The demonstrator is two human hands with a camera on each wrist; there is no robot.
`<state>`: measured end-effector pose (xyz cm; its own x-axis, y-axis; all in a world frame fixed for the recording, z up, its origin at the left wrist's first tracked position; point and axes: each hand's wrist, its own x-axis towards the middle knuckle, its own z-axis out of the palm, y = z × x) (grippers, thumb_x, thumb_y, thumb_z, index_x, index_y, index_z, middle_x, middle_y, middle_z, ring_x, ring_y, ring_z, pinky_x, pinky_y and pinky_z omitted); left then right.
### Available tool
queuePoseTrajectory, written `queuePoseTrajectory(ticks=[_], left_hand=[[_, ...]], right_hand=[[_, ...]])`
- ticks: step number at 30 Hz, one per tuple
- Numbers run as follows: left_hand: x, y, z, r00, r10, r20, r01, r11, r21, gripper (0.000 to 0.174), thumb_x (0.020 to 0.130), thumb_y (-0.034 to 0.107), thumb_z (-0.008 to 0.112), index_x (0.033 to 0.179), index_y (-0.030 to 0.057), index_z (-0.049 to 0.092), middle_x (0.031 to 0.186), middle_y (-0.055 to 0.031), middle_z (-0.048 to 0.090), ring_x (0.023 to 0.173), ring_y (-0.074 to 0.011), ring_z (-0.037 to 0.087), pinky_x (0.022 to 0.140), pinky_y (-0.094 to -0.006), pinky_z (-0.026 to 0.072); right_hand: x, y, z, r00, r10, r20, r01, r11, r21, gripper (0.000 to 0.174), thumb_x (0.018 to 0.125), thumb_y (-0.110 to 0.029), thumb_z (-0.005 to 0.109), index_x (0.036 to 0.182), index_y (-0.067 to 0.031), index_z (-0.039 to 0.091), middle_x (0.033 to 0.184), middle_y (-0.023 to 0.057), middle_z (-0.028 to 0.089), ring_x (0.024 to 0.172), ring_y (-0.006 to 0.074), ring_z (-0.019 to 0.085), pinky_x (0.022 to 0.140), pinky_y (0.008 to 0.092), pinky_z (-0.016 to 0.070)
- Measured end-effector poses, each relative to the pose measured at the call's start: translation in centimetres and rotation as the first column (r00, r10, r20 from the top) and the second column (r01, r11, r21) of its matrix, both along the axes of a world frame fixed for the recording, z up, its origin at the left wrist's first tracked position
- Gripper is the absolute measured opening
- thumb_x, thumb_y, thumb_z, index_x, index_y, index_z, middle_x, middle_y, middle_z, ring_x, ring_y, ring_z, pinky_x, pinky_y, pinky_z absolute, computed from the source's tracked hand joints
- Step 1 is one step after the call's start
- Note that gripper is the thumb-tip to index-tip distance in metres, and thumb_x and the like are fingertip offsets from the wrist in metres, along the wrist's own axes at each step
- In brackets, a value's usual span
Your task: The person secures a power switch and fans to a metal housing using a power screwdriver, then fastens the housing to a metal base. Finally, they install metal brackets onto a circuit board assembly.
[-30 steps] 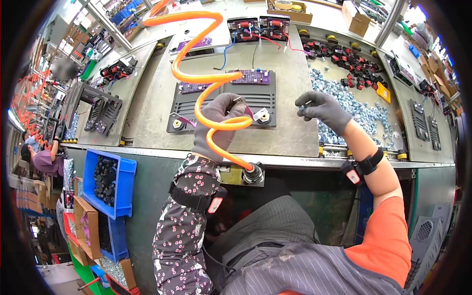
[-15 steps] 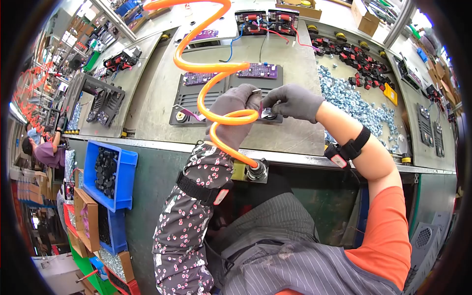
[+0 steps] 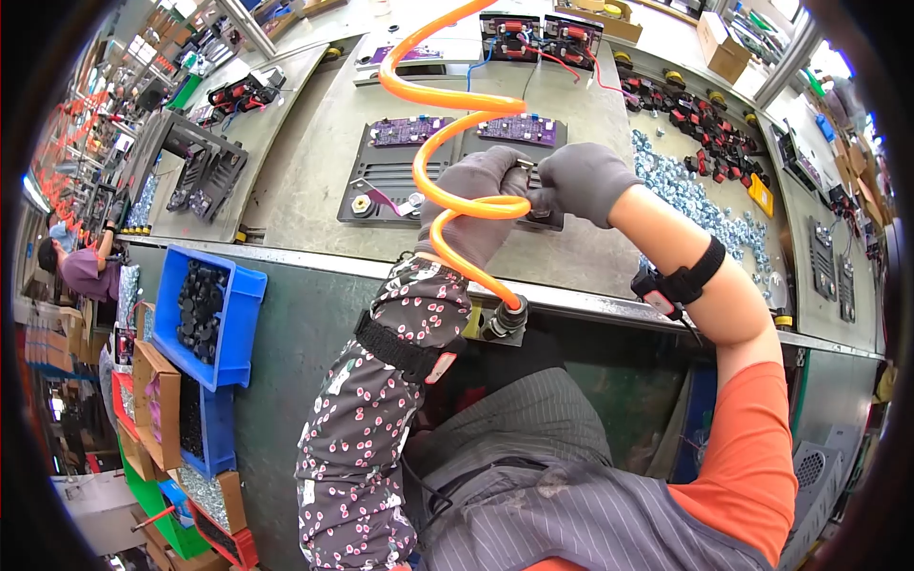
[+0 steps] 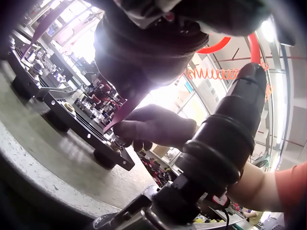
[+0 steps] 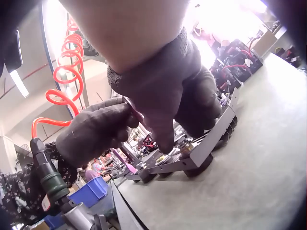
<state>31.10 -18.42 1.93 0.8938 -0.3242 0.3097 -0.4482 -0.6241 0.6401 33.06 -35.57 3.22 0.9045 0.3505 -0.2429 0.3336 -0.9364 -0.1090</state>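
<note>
Thin and purple, a strip (image 4: 122, 114) runs down from my left hand (image 3: 473, 195), which pinches it; a short metal piece (image 3: 524, 164) shows at those fingers. My right hand (image 3: 587, 181) has curled fingers right beside the left hand, low over the near right corner of a black finned base (image 5: 211, 151). Its fingertips (image 4: 122, 128) meet the strip's lower end; the small metal fastener seen earlier there is hidden now. Another purple strip (image 3: 383, 198) stands at a hex nut (image 3: 362, 205) on the base's left corner. Two purple circuit boards (image 3: 519, 129) line its far side.
An orange coiled hose (image 3: 447, 92) crosses before my left hand down to an air tool (image 3: 505, 319) at the bench edge. Loose metal fasteners (image 3: 690, 190) and red-black parts (image 3: 705, 138) lie at right. Blue bins (image 3: 214, 314) stand at left. Wired modules (image 3: 538, 43) sit behind.
My right hand has come left from beside the fastener pile to the base's near corner, meeting my left hand. The left hand still holds the strip. The whole head view has shifted slightly.
</note>
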Motion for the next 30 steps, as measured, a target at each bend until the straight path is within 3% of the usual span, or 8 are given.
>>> queuePoseTrajectory(ticks=[4, 6, 8, 13, 15, 21, 25, 30], left_hand=[[0.1, 0.2, -0.5, 1.000, -0.020, 0.024, 0.021, 0.999, -0.034, 0.018, 0.087, 0.016, 0.059, 0.098, 0.0031, 0.063, 0.083, -0.0173, 0.064, 0.077, -0.0307, 0.063, 0.070, -0.0377, 0.0489], [0.2, 0.1, -0.3, 1.000, -0.015, -0.018, 0.015, 1.000, -0.004, 0.018, 0.087, 0.016, 0.059, 0.099, 0.0028, 0.063, 0.083, -0.0177, 0.064, 0.078, -0.0318, 0.063, 0.070, -0.0381, 0.0488], [-0.1, 0.1, -0.3, 1.000, -0.019, 0.002, 0.019, 0.999, -0.028, 0.019, 0.086, 0.017, 0.059, 0.099, 0.0022, 0.063, 0.085, -0.0178, 0.064, 0.080, -0.0320, 0.063, 0.071, -0.0378, 0.0488], [-1.1, 1.9, -1.8, 0.995, -0.043, 0.090, 0.053, 0.993, -0.103, 0.024, 0.082, 0.012, 0.062, 0.103, 0.0017, 0.060, 0.097, -0.0163, 0.064, 0.088, -0.0276, 0.063, 0.073, -0.0361, 0.0492], [-2.5, 4.2, -2.2, 0.998, -0.046, 0.040, 0.042, 0.994, 0.102, 0.035, 0.078, 0.011, 0.065, 0.111, 0.0025, 0.059, 0.100, -0.0174, 0.063, 0.095, -0.0313, 0.061, 0.080, -0.0369, 0.0491], [-7.1, 12.5, -3.7, 0.999, -0.044, -0.002, 0.036, 0.800, 0.599, 0.073, 0.071, 0.027, 0.071, 0.133, 0.0025, 0.040, 0.133, -0.0206, 0.044, 0.124, -0.0388, 0.040, 0.102, -0.0484, 0.0323], [-8.2, 15.1, -6.8, 0.999, -0.017, -0.029, 0.032, 0.689, 0.724, 0.093, 0.071, 0.048, 0.066, 0.142, 0.0034, 0.028, 0.143, -0.0193, 0.033, 0.135, -0.0363, 0.025, 0.109, -0.0554, 0.0120], [-7.9, 15.1, -7.1, 0.990, 0.051, -0.130, 0.058, 0.693, 0.719, 0.080, 0.072, 0.055, 0.060, 0.136, 0.0111, 0.039, 0.146, -0.0175, 0.027, 0.137, -0.0377, 0.021, 0.109, -0.0561, 0.0116]], right_hand=[[-0.6, -1.0, 0.2, 0.993, 0.066, -0.103, -0.028, 0.943, 0.331, 0.027, 0.082, -0.033, 0.061, 0.086, -0.0082, 0.070, 0.083, 0.0116, 0.068, 0.081, 0.0293, 0.065, 0.075, 0.0371, 0.0506], [-0.4, -0.8, -0.4, 0.996, 0.092, 0.009, -0.091, 0.957, 0.276, 0.030, 0.084, -0.035, 0.057, 0.083, -0.0080, 0.070, 0.082, 0.0129, 0.068, 0.080, 0.0295, 0.065, 0.074, 0.0373, 0.0511], [-0.2, 0.6, 0.2, 0.995, -0.092, 0.046, 0.098, 0.981, -0.164, 0.026, 0.084, -0.030, 0.055, 0.083, -0.0094, 0.070, 0.081, 0.0133, 0.068, 0.077, 0.0286, 0.065, 0.071, 0.0383, 0.0515], [-0.2, -1.0, -2.5, 0.992, 0.114, 0.046, -0.120, 0.980, 0.160, 0.027, 0.079, -0.034, 0.059, 0.080, -0.0086, 0.069, 0.073, 0.0129, 0.066, 0.071, 0.0311, 0.063, 0.068, 0.0423, 0.0492], [-0.5, -0.4, -1.2, 0.999, 0.037, -0.022, -0.037, 0.999, -0.002, 0.030, 0.081, -0.035, 0.057, 0.082, -0.0084, 0.071, 0.076, 0.0159, 0.066, 0.074, 0.0327, 0.064, 0.070, 0.0413, 0.0508], [0.9, -10.5, -2.7, 0.914, -0.401, 0.063, 0.365, 0.880, 0.303, 0.049, 0.087, -0.053, 0.048, 0.090, -0.0084, 0.070, 0.089, 0.0170, 0.066, 0.089, 0.0343, 0.063, 0.080, 0.0430, 0.0483], [3.5, -22.6, -6.6, 0.709, -0.698, 0.101, 0.687, 0.716, 0.126, 0.047, 0.081, -0.049, 0.054, 0.108, -0.0126, 0.066, 0.107, 0.0175, 0.065, 0.101, 0.0314, 0.062, 0.090, 0.0385, 0.0458], [3.7, -30.1, -10.9, 0.603, -0.797, 0.031, 0.795, 0.604, 0.061, 0.061, 0.080, -0.041, 0.060, 0.135, -0.0225, 0.043, 0.138, 0.0202, 0.040, 0.123, 0.0368, 0.046, 0.101, 0.0418, 0.0393]])
